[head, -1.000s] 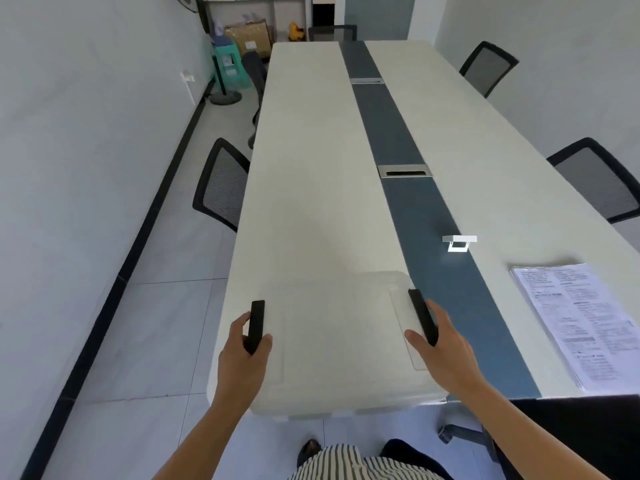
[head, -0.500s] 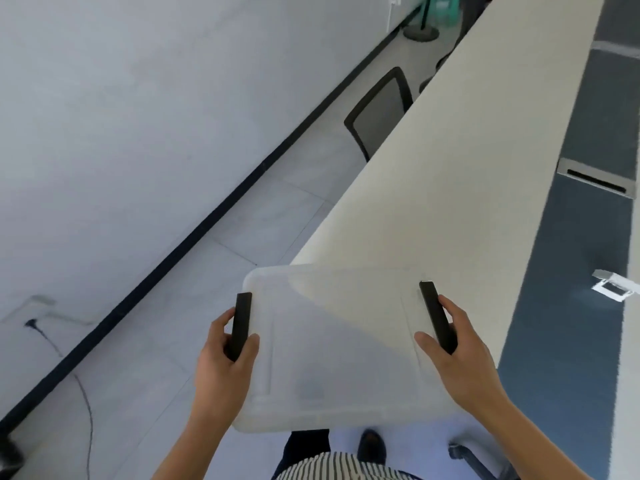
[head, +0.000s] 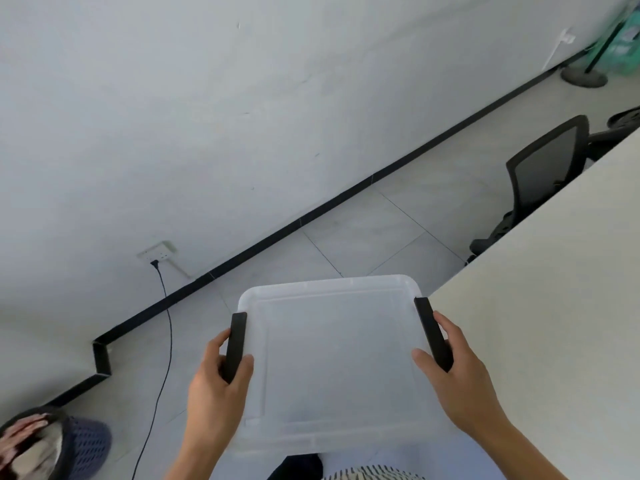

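A translucent white plastic lid (head: pixel 332 362) with a black clip handle on each short side hangs in the air over the floor, left of the table corner. My left hand (head: pixel 218 382) grips the left black handle (head: pixel 235 344), thumb on top and fingers curled under. My right hand (head: pixel 460 382) grips the right black handle (head: pixel 431 332) the same way. The lid is held roughly flat in front of my body.
The long cream table (head: pixel 554 306) fills the right side. A black mesh chair (head: pixel 540 178) stands by its edge. A wall socket (head: pixel 156 252) with a black cable (head: pixel 166 341) runs down to the floor. A dark basket (head: pixel 79 445) sits at lower left beside someone's foot.
The lid has been lifted off the table end and swung left, over the floor. My view has turned left toward the wall. Both hands keep their grip on the handles.
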`<state>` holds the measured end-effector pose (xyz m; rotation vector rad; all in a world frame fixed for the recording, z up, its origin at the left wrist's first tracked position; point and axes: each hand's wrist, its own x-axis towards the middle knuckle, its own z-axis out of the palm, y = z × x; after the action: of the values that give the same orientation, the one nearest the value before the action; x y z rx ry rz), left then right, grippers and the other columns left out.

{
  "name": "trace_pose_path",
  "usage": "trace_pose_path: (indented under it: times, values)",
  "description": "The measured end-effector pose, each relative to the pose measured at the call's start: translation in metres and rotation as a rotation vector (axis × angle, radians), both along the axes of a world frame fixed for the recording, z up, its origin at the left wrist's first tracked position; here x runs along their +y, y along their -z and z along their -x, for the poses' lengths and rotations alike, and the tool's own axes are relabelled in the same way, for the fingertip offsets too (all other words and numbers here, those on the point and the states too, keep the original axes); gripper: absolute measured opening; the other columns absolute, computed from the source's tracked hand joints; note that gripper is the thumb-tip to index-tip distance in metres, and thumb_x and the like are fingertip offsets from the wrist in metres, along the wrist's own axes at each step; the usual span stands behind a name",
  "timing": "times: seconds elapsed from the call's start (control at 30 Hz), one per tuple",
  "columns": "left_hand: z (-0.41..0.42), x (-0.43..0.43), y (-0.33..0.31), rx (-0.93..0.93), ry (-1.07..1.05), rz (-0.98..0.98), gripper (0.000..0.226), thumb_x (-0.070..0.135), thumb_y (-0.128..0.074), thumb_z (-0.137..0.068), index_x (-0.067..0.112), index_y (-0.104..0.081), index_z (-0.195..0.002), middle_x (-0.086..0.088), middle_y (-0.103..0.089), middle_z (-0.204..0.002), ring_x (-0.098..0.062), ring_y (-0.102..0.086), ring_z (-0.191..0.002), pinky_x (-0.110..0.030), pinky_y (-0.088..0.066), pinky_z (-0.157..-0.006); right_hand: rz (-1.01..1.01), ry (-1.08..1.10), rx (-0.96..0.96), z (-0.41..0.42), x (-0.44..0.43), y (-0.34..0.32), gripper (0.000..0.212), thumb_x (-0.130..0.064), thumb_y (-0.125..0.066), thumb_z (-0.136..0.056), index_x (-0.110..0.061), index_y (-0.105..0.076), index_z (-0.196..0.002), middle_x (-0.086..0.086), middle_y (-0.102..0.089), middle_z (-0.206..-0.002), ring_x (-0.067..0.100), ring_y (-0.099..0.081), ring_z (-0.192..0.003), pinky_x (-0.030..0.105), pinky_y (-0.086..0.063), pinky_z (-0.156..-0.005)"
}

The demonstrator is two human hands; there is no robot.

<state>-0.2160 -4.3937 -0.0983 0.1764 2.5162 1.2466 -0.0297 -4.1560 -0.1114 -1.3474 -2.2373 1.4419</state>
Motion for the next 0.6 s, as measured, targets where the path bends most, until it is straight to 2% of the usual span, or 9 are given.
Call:
trace_pose_path:
  times: [0.07, 0.17, 0.23, 0.37, 0.47, 0.6]
  values:
    - [0.039, -0.003, -0.005, 0.014, 0.006, 0.018, 0.041, 0.017, -0.06, -0.087, 0.029, -0.049, -0.124, -0.02, -0.058, -0.073, -0.02, -0.045, -0.053, -0.031, -0.039, -0.049, 0.017, -0.005, 0.001, 0.039, -0.004, 0.001, 0.058, -0.031, -0.061, -0.087, -0.035, -0.034, -0.138, -0.022, -0.057, -0.099, 0.005, -0.059, -0.086, 0.024, -0.045, -0.065]
    - [0.099, 0.002, -0.014, 0.027, 0.046, 0.028, 0.041, 0.017, -0.058, -0.088, 0.028, -0.048, -0.126, -0.009, -0.051, -0.065, -0.018, -0.043, -0.051, -0.029, -0.038, -0.047, 0.021, 0.008, 0.012, 0.093, -0.005, 0.001, 0.06, -0.034, -0.062, -0.086, -0.036, -0.032, -0.139, -0.015, -0.058, -0.103, 0.01, -0.06, -0.09, 0.025, -0.046, -0.067]
    - [0.135, 0.013, -0.017, 0.018, 0.075, 0.042, 0.041, 0.018, -0.058, -0.088, 0.029, -0.047, -0.126, -0.009, -0.051, -0.065, -0.02, -0.044, -0.052, -0.032, -0.039, -0.049, 0.021, 0.04, 0.014, 0.121, 0.001, 0.001, 0.06, -0.034, -0.062, -0.086, -0.036, -0.032, -0.138, -0.015, -0.059, -0.101, 0.008, -0.06, -0.086, 0.024, -0.046, -0.067]
    - [0.202, 0.065, -0.012, -0.01, 0.149, 0.041, 0.041, 0.021, -0.059, -0.087, 0.033, -0.047, -0.124, -0.019, -0.064, -0.085, -0.036, -0.056, -0.065, -0.039, -0.046, -0.056, 0.003, 0.102, -0.009, 0.166, 0.036, 0.0, 0.061, -0.037, -0.062, -0.085, -0.039, -0.032, -0.138, -0.016, -0.059, -0.101, 0.008, -0.06, -0.085, 0.027, -0.048, -0.07]
    - [0.247, 0.122, -0.004, -0.025, 0.214, 0.034, 0.042, 0.022, -0.059, -0.087, 0.03, -0.047, -0.126, -0.019, -0.062, -0.082, -0.024, -0.053, -0.059, -0.036, -0.044, -0.055, 0.002, 0.155, -0.028, 0.194, 0.079, 0.004, 0.063, -0.038, -0.062, -0.086, -0.037, -0.031, -0.14, -0.018, -0.054, -0.106, 0.007, -0.056, -0.093, 0.029, -0.045, -0.077]
    - [0.302, 0.208, -0.006, -0.009, 0.301, 0.033, 0.043, 0.021, -0.059, -0.088, 0.026, -0.047, -0.128, -0.002, -0.057, -0.072, -0.018, -0.053, -0.06, -0.029, -0.041, -0.053, 0.008, 0.224, -0.042, 0.234, 0.147, 0.01, 0.064, -0.04, -0.062, -0.085, -0.037, -0.031, -0.14, -0.017, -0.055, -0.101, 0.006, -0.056, -0.088, 0.029, -0.043, -0.071]
